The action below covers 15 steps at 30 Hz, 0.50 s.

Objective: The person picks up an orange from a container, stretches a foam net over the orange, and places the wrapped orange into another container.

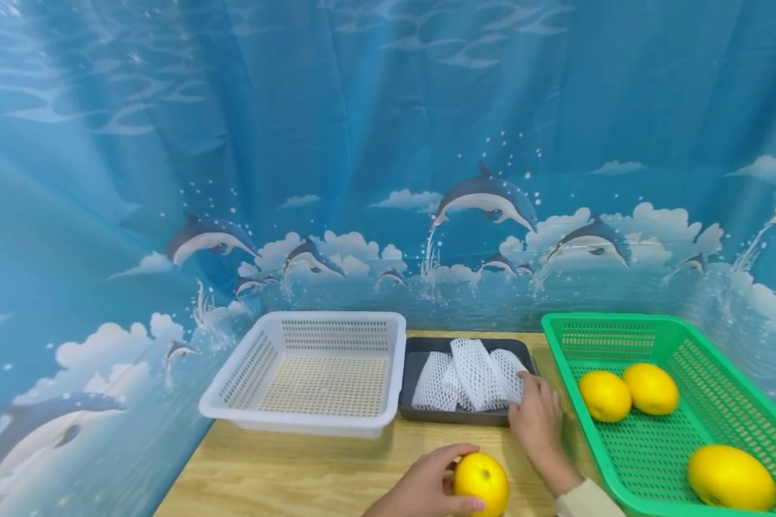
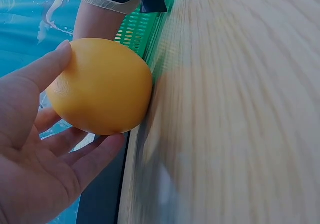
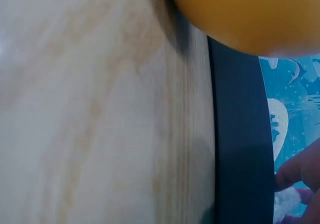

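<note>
While I watch through the head camera, the left hand (image 1: 427,485) grips a yellow fruit (image 1: 483,485) between thumb and fingers, in front of the black tray (image 1: 436,417) — whether it touches the table (image 1: 278,467), I can't tell. I see the right hand (image 1: 539,424) at the white nets (image 1: 473,375) in that tray; whether its fingers pinch one, I can't tell. Three more fruits (image 1: 731,477) lie in the green basket (image 1: 659,446).

I look forward and down from the head; both wrist views, close over the pale wooden surface (image 1: 284,467), share one round yellow fruit (image 2: 100,86).
</note>
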Each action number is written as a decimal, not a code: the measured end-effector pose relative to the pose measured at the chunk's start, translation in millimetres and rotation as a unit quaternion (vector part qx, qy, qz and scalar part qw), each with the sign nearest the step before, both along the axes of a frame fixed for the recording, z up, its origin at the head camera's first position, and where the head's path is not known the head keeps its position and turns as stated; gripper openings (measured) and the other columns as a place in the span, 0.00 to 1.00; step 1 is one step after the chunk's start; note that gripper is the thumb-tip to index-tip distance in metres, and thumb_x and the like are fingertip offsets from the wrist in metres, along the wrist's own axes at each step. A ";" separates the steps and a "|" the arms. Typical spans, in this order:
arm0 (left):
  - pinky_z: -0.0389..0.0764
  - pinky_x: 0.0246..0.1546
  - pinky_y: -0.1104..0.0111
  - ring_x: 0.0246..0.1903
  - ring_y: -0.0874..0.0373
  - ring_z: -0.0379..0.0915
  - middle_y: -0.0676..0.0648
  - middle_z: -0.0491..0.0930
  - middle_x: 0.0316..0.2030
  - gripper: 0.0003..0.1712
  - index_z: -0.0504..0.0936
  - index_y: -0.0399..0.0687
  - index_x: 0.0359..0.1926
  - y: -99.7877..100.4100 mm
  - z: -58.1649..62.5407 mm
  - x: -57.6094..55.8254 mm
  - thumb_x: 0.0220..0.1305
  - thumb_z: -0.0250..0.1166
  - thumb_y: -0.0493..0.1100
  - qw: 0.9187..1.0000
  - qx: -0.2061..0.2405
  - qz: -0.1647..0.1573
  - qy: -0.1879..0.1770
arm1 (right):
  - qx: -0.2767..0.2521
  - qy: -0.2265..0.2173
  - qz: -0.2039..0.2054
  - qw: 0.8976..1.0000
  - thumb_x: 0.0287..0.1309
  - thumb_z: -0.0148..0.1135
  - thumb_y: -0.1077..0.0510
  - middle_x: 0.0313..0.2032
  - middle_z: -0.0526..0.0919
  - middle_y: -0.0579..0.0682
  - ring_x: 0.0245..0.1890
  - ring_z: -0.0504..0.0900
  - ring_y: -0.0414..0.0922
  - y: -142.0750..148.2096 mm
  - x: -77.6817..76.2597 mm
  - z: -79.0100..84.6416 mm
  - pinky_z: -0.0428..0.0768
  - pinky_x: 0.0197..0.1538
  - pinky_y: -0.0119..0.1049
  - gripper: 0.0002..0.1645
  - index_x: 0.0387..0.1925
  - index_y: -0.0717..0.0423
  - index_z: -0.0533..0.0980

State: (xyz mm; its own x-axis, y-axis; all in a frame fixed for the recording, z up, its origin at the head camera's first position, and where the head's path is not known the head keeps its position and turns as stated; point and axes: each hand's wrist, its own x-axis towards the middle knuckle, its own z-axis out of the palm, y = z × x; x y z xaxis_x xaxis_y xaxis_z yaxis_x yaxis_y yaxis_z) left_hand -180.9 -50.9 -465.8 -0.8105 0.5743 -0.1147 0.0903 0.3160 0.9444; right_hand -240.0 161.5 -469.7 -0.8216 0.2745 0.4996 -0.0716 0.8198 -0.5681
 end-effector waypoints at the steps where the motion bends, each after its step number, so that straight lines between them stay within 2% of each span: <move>1: 0.82 0.44 0.71 0.43 0.68 0.73 0.62 0.76 0.52 0.34 0.74 0.54 0.63 0.6 -0.2 0.1 0.55 0.74 0.46 1.000 -0.001 0.000 0.002 | -0.003 0.009 -0.002 1.000 0.42 0.59 0.75 0.48 0.75 0.72 0.43 0.71 0.67 0.4 -0.7 -0.9 0.70 0.46 0.58 0.28 0.51 0.71 0.74; 8: 0.80 0.43 0.74 0.43 0.69 0.70 0.61 0.74 0.53 0.34 0.73 0.56 0.64 1.8 -1.0 0.2 0.56 0.73 0.47 1.000 -0.011 -0.008 0.018 | -0.040 0.046 -0.011 0.998 0.48 0.53 0.76 0.44 0.76 0.70 0.43 0.72 0.66 1.2 -3.5 -2.7 0.71 0.45 0.59 0.18 0.43 0.69 0.77; 15: 0.81 0.44 0.72 0.43 0.67 0.71 0.61 0.74 0.52 0.33 0.73 0.58 0.63 2.4 -0.8 -0.3 0.56 0.73 0.48 1.000 -0.006 -0.005 -0.010 | -0.066 0.124 -0.018 0.990 0.47 0.51 0.78 0.39 0.76 0.66 0.41 0.73 0.64 -0.8 -4.6 -2.5 0.71 0.41 0.56 0.15 0.36 0.66 0.76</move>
